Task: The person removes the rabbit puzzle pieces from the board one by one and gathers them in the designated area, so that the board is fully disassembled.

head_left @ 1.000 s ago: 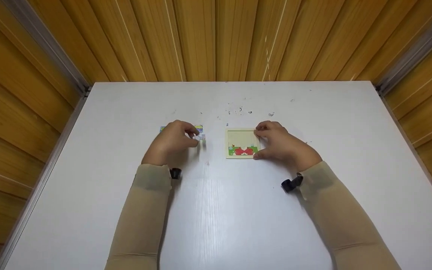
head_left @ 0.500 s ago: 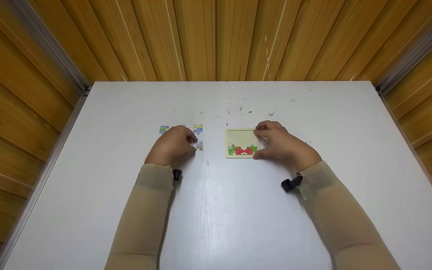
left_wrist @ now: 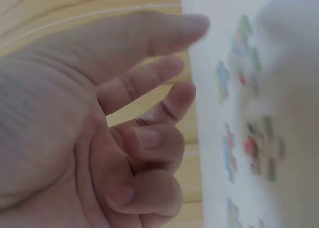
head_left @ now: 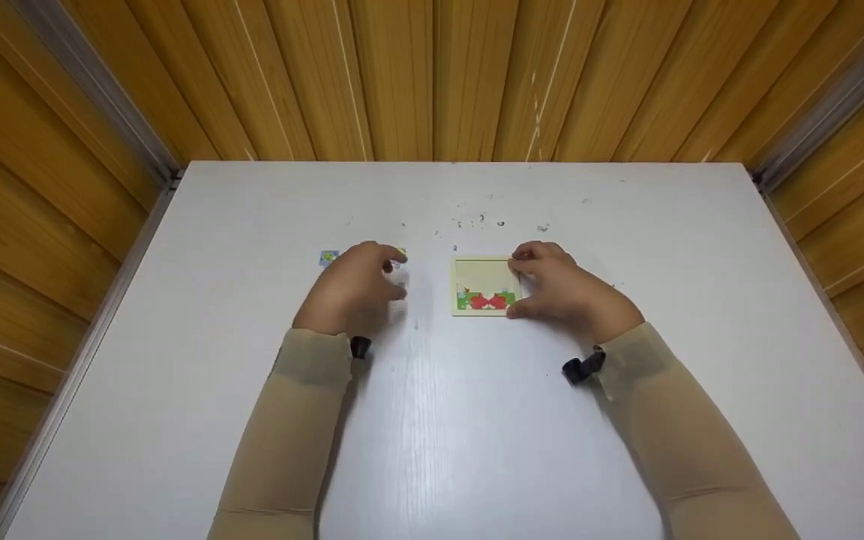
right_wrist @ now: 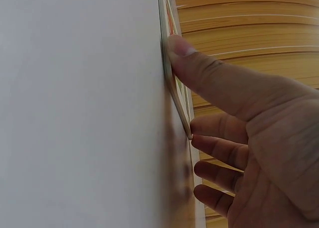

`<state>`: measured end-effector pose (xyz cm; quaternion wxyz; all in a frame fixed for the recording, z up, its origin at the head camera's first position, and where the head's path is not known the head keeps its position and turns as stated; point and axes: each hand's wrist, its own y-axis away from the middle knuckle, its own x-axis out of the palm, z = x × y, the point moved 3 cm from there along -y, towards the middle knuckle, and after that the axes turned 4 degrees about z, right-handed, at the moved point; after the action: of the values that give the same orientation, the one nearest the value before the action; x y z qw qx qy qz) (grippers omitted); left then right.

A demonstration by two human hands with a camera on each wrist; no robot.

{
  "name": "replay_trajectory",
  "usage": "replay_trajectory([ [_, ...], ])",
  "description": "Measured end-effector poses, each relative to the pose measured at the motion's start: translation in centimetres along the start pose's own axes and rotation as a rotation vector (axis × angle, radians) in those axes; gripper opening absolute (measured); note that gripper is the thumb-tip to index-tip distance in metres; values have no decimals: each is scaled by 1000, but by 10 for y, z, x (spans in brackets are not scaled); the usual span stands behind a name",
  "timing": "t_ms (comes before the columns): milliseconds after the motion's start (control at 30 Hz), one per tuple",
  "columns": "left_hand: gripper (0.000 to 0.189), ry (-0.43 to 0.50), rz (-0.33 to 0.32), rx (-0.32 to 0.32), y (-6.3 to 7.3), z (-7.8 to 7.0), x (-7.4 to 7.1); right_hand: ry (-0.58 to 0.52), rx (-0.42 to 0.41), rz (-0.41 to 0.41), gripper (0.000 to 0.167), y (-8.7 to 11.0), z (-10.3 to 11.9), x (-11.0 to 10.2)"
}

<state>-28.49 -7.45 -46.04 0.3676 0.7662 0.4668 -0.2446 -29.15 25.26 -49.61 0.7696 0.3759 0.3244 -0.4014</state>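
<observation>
A square wooden puzzle tray (head_left: 481,273) lies on the table, with red and green pieces (head_left: 488,301) along its near edge and bare wood above them. My right hand (head_left: 556,285) grips the tray's right side, thumb at the near corner and fingers at the far one. The right wrist view shows the thumb (right_wrist: 187,63) on the tray's edge (right_wrist: 179,96). To the left, my left hand (head_left: 357,285) hovers over loose jigsaw pieces, thumb and forefinger apart. Nothing is between its fingers in the left wrist view. One blue-green jigsaw piece (head_left: 328,258) shows beside it; others are partly hidden.
Several loose jigsaw pieces, blurred, lie in rows past the left fingers, among them a blue-yellow piece (left_wrist: 223,81). The white table (head_left: 432,420) carries dark specks (head_left: 481,219) beyond the tray. A wood-plank wall (head_left: 432,82) stands at its far edge.
My left hand set down the jigsaw piece it held, lower among the loose ones, then its thumb and forefinger spread apart. The right hand and tray stayed in place.
</observation>
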Motion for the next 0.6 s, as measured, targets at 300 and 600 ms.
replay_trajectory([
  [300, 49, -40, -39, 174, 13, -62, 2, -19, 13, 5, 95, -1, 1, 0],
  [600, 51, -71, -23, 259, 16, -99, 9, 7, -5, -14, 91, 1, -2, -1],
])
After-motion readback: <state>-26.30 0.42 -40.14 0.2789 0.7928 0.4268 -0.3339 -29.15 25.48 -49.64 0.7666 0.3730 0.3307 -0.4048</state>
